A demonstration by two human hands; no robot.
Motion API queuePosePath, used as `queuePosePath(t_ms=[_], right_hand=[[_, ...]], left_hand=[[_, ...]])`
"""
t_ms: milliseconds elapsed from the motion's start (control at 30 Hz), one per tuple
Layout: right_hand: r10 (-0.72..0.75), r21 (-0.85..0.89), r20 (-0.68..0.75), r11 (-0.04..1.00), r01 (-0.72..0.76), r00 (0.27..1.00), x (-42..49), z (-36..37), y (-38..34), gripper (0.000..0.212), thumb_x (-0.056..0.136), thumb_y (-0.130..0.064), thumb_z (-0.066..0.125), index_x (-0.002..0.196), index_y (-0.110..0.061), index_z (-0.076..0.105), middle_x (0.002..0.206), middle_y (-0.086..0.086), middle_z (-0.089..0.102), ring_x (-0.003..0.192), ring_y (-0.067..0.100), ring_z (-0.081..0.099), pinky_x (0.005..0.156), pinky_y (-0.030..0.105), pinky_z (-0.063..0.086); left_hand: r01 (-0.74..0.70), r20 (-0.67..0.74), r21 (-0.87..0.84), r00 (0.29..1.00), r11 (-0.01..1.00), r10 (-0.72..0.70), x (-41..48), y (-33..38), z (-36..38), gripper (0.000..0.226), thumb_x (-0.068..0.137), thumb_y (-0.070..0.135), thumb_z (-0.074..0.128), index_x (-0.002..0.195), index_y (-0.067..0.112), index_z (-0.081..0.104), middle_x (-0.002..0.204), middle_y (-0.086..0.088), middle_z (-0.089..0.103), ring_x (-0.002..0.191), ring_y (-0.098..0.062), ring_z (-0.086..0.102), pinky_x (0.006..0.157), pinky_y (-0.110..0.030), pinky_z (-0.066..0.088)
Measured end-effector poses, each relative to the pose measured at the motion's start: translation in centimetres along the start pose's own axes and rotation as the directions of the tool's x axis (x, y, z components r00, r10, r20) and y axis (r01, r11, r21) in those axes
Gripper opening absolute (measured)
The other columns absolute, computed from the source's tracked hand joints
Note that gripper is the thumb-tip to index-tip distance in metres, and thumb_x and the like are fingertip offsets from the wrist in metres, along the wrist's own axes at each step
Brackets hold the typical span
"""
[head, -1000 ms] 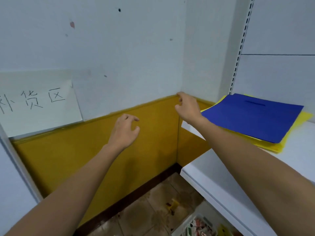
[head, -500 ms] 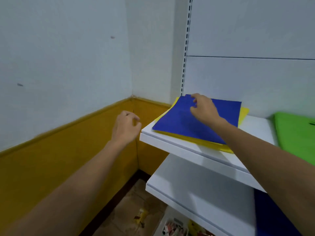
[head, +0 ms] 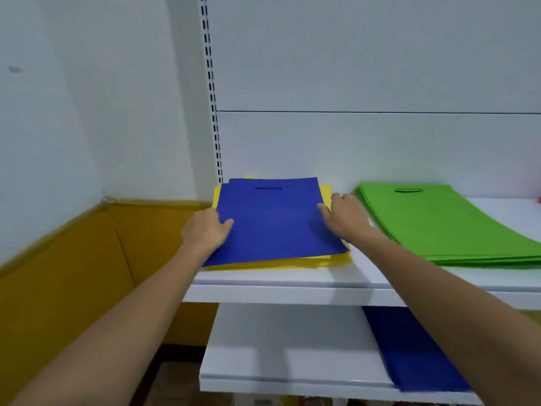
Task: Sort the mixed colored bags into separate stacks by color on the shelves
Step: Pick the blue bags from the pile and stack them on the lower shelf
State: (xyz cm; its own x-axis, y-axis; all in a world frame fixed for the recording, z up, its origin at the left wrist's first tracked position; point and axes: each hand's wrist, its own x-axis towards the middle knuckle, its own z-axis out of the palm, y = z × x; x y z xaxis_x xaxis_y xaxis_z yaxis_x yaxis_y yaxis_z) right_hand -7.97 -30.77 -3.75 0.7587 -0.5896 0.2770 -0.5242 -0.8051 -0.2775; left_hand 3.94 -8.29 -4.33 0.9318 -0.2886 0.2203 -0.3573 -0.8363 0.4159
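Left hand (head: pixel 206 230) has joined right hand (head: pixel 347 219), both pinching side edges of the flat blue bag (head: pixel 275 227).

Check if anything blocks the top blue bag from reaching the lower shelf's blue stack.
Nothing lies on the blue bag; left hand and right hand grip its edges. The upper shelf overhangs the blue stack.

Blue bag (head: pixel 275 224) flat atop yellow bags (head: pixel 292 262)

Matt, felt-like cloth blue bag (head: pixel 275 224) and green bags (head: pixel 445 221) lie on a smooth white shelf (head: pixel 292 276).
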Motion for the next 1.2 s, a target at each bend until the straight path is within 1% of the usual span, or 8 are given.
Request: queuePosePath(t_ms=[67,167,300,433,567,733,933,1200], right_hand=[[0.11,0.073,0.067,0.991,-0.115,0.992,-0.3,0.5,-0.4,0.049,0.099,-0.037,0.035,0.122,0.005,0.044,0.126,0.025,0.049,0.119,0.037,0.044,0.092,0.039,0.038],[0.161,0.098,0.113,0.98,-0.172,0.98,-0.4,0.6,-1.0,0.044,0.099,-0.036,0.038,0.113,0.003,0.052,0.12,0.021,0.055,0.111,0.034,0.051,0.083,0.033,0.04],[0.239,0.125,0.043,0.962,-0.243,0.97,0.4,1.4,-1.8,0.037,0.097,-0.041,0.043,0.095,-0.005,0.052,0.114,0.018,0.057,0.107,0.035,0.053,0.075,0.032,0.038],[0.359,0.209,-0.086,0.918,-0.336,0.929,0.3,3.3,-1.7,0.041,0.094,-0.035,0.051,0.111,0.001,0.048,0.117,0.019,0.055,0.11,0.035,0.053,0.082,0.038,0.042],[0.318,0.135,-0.172,0.945,-0.298,0.932,0.3,3.6,-1.6,0.031,0.095,-0.029,0.049,0.108,-0.001,0.052,0.113,0.016,0.054,0.106,0.034,0.052,0.079,0.038,0.042],[0.204,0.101,-0.259,0.978,-0.184,0.944,0.0,3.6,-1.9,0.02,0.095,-0.018,0.048,0.106,-0.002,0.051,0.111,0.016,0.051,0.103,0.033,0.049,0.073,0.035,0.037],[0.192,0.064,-0.298,0.981,-0.181,0.935,-0.5,3.3,-2.2,0.019,0.098,-0.014,0.039,0.108,-0.002,0.048,0.109,0.015,0.058,0.1,0.035,0.052,0.068,0.033,0.031],[0.151,0.081,-0.353,0.988,-0.131,0.923,-0.6,3.5,-2.4,0.011,0.09,0.002,0.04,0.098,0.001,0.047,0.103,0.018,0.051,0.088,0.035,0.047,0.063,0.033,0.026]], left_hand=[[-0.018,-0.01,0.024,1.0,1.0,0.019,0.5,0.4,0.4,0.038,0.094,0.036,0.049,0.115,0.006,0.053,0.118,-0.014,0.058,0.109,-0.032,0.053,0.082,-0.037,0.044],[0.029,-0.001,0.051,1.0,0.998,-0.029,1.0,0.9,1.0,0.044,0.095,0.034,0.046,0.126,0.003,0.044,0.13,-0.019,0.048,0.121,-0.036,0.044,0.096,-0.041,0.038],[0.008,-0.027,0.063,1.0,0.998,-0.006,1.3,1.0,1.9,0.044,0.096,0.033,0.044,0.129,0.004,0.04,0.133,-0.019,0.045,0.122,-0.033,0.04,0.1,-0.039,0.035],[-0.051,-0.114,-0.016,0.992,0.999,0.049,1.6,0.4,2.5,0.041,0.095,0.03,0.049,0.129,0.009,0.041,0.129,-0.014,0.048,0.119,-0.029,0.042,0.096,-0.036,0.036],[-0.115,-0.201,-0.081,0.975,0.99,0.097,2.0,0.0,2.9,0.041,0.093,0.022,0.053,0.131,0.012,0.042,0.128,-0.01,0.05,0.119,-0.027,0.042,0.096,-0.034,0.036],[-0.076,-0.186,-0.265,0.982,0.961,0.026,2.0,-0.2,2.7,0.044,0.09,0.017,0.058,0.131,0.008,0.043,0.127,-0.011,0.051,0.118,-0.027,0.044,0.094,-0.032,0.041],[-0.116,-0.189,-0.068,0.977,0.991,0.102,2.0,0.0,2.7,0.044,0.094,0.023,0.052,0.135,0.011,0.042,0.129,-0.009,0.053,0.119,-0.027,0.043,0.097,-0.034,0.037],[-0.134,-0.192,-0.1,0.975,0.986,0.113,1.7,0.1,2.8,0.041,0.095,0.018,0.049,0.136,0.012,0.044,0.128,-0.009,0.056,0.116,-0.026,0.046,0.095,-0.035,0.041]])
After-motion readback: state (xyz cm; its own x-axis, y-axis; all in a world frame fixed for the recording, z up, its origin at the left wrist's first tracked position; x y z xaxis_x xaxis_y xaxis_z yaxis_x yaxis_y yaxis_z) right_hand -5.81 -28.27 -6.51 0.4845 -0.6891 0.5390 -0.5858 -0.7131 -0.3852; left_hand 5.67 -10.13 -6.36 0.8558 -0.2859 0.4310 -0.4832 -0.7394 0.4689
